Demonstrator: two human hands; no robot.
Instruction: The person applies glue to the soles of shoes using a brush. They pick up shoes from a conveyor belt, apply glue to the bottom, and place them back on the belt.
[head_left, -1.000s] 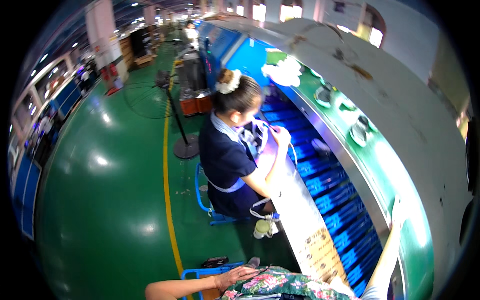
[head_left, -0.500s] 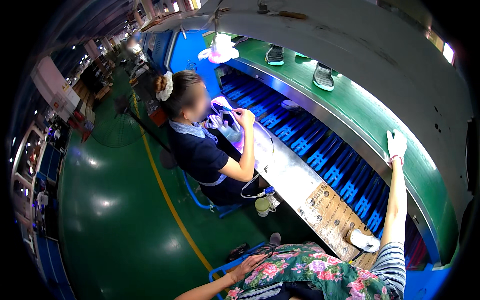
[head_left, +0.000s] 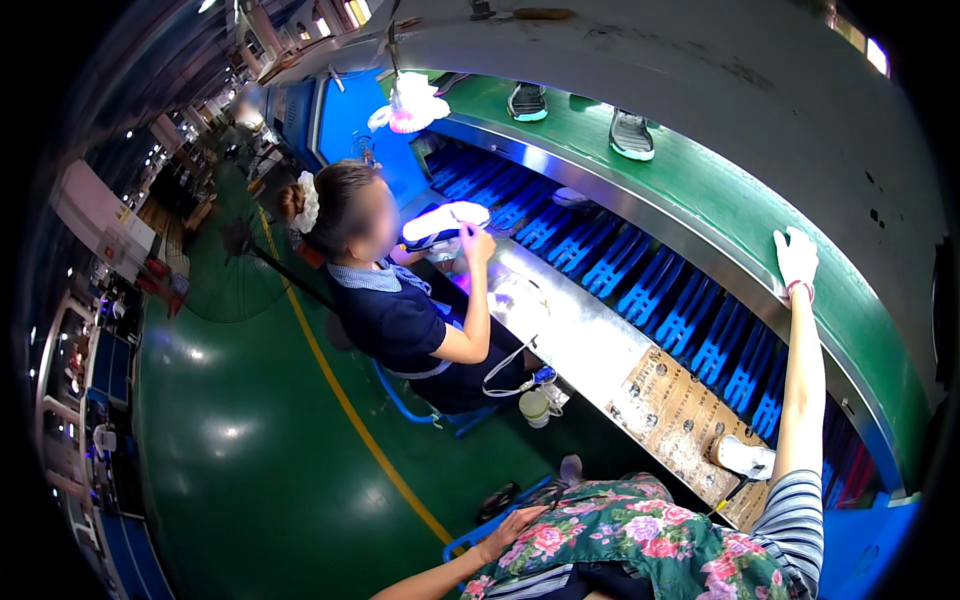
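My right hand [head_left: 796, 257], in a white glove with a red band at the wrist, reaches far forward onto the green conveyor belt [head_left: 720, 185]. Its fingers are spread, and nothing is in them. Bare and flat, my left hand [head_left: 513, 530] lies on my lap over the flowered apron [head_left: 600, 520], with its fingers stretched out. Dark shoes with pale soles, one of them a grey-black shoe [head_left: 631, 135], stand on the belt well to the left of my right hand. Below my right forearm, a white, rounded, shoe-like piece [head_left: 745, 457] lies on printed brown cardboard [head_left: 668, 410].
To my left a seated co-worker [head_left: 390, 310] holds a brightly lit shoe [head_left: 445, 222] under a wrapped lamp [head_left: 410, 103]. Blue slats [head_left: 630, 290] run below the belt beside a metal worktop [head_left: 580, 350]. A pale cup [head_left: 536, 408] hangs at its edge. A fan [head_left: 240, 240] stands behind.
The co-worker has turned the shoe, so its bright white side now shows. My view has shifted a little. Both my hands stay in place, the right on the belt and the left on my lap.
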